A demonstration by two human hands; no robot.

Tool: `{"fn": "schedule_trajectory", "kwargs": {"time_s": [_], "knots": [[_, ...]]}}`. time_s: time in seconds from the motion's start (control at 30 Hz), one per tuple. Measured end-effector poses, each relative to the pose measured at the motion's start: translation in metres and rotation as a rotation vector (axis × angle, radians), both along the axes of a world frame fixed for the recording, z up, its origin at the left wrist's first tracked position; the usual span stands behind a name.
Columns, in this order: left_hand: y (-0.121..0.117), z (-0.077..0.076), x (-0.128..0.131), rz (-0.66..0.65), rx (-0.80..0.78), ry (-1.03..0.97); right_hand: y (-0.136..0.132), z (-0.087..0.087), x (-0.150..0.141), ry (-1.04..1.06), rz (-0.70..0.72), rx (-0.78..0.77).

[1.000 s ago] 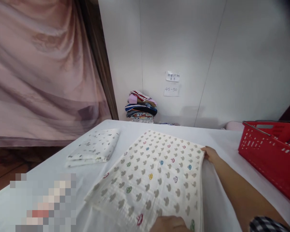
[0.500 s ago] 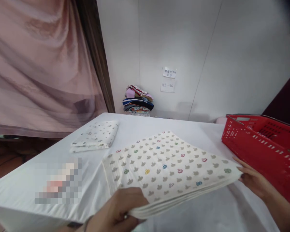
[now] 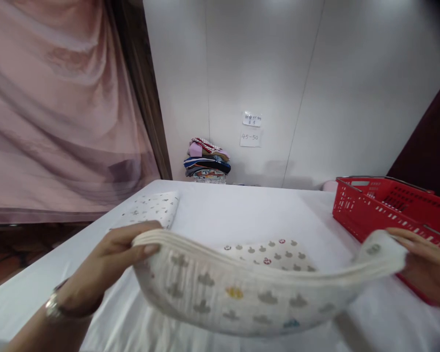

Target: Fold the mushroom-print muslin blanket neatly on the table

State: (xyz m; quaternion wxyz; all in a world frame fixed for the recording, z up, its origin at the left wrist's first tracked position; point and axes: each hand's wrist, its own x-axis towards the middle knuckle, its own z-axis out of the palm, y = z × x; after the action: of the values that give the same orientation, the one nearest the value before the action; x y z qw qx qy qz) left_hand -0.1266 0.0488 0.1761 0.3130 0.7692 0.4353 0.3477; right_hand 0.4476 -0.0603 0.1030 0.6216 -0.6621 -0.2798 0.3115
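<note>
Mostly off-white, mushroom-patterned cloth (image 3: 249, 300)

Printed cloth (image 3: 249, 298): crinkled, matt
Desk (image 3: 234, 210): smooth, cloth-covered
Basket (image 3: 374, 224): smooth, hard plastic
Curtain (image 3: 66, 107): silky fabric
Bracelet (image 3: 53, 305): shiny metal

Left hand (image 3: 113, 256) pinching, forearm (image 3: 40, 332) slanting inward; right hand (image 3: 427, 259) gripping, well apart.
</note>
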Motion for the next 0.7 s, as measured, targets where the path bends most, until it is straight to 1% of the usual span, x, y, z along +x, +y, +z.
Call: {"fn": "schedule_trajectory", "kwargs": {"time_s": [0.07,0.13,0.2,0.27,0.33,0.37,0.4,0.43,0.47,0.5,0.53,0.57,0.6,0.63,0.67,0.7], "knots": [[0.04,0.007,0.014,0.026,-0.026,-0.012,0.045,0.014,-0.013,0.058,0.123,0.119],[0.084,0.015,0.027,0.044,-0.036,-0.028,0.095,0.032,-0.021,0.114,0.147,0.159],[0.129,0.029,0.038,0.088,-0.038,-0.061,0.143,0.057,-0.025,0.132,0.151,0.18],[0.17,0.051,0.049,0.12,-0.002,-0.11,0.186,0.089,-0.028,0.073,0.14,0.242],[0.203,0.08,0.057,0.166,0.067,-0.153,0.218,0.128,-0.032,-0.009,0.142,0.351],[0.217,0.096,0.06,0.204,0.111,-0.154,0.23,0.147,-0.035,-0.061,0.131,0.433],[0.228,0.111,0.061,0.235,0.172,-0.169,0.239,0.166,-0.037,-0.104,0.127,0.514],[0.238,0.126,0.062,0.322,0.237,-0.229,0.244,0.184,-0.04,-0.13,0.103,0.595],[0.245,0.138,0.061,0.345,0.32,-0.284,0.247,0.199,-0.042,-0.151,0.101,0.658],[0.249,0.147,0.059,0.353,0.38,-0.339,0.247,0.21,-0.043,-0.166,0.1,0.708],[0.252,0.153,0.055,0.341,0.42,-0.388,0.244,0.218,-0.044,-0.178,0.101,0.744],[0.252,0.155,0.051,0.298,0.441,-0.417,0.239,0.222,-0.044,-0.19,0.11,0.765],[0.249,0.153,0.046,0.255,0.441,-0.428,0.232,0.221,-0.043,-0.201,0.118,0.774],[0.245,0.147,0.04,0.214,0.429,-0.418,0.225,0.217,-0.042,-0.209,0.124,0.769],[0.239,0.137,0.034,0.177,0.409,-0.386,0.217,0.209,-0.04,-0.211,0.128,0.748],[0.232,0.123,0.029,0.154,0.374,-0.332,0.209,0.197,-0.038,-0.205,0.129,0.714]]}}
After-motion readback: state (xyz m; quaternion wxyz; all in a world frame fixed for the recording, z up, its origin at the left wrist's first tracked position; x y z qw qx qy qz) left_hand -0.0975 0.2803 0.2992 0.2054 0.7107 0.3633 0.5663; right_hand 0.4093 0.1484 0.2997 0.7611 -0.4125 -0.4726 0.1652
